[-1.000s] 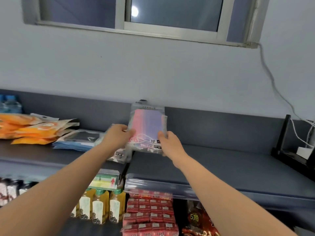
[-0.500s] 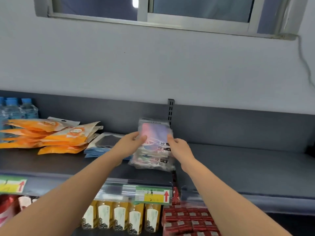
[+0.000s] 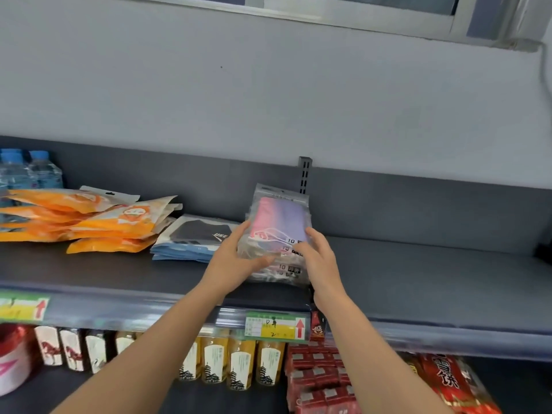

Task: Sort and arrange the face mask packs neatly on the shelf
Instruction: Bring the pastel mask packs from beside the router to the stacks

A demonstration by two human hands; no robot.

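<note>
Your left hand [image 3: 236, 261] and right hand [image 3: 319, 264] hold the stack of clear plastic face mask packs with pink-to-purple masks [image 3: 277, 222] in the middle of the frame, its lower end resting on the dark grey shelf [image 3: 418, 279]. The left fingers wrap its left edge, thumb across the front. The right hand seems to pinch the right edge, though blur softens the fingertips. Just left lie flat blue-and-black mask packs [image 3: 191, 237], then orange foil packs [image 3: 89, 216] at far left.

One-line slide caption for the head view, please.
Shelf sorting: left hand and right hand grip a stack of pink-purple mask packs on the shelf, near blue packs and orange packs.
</note>
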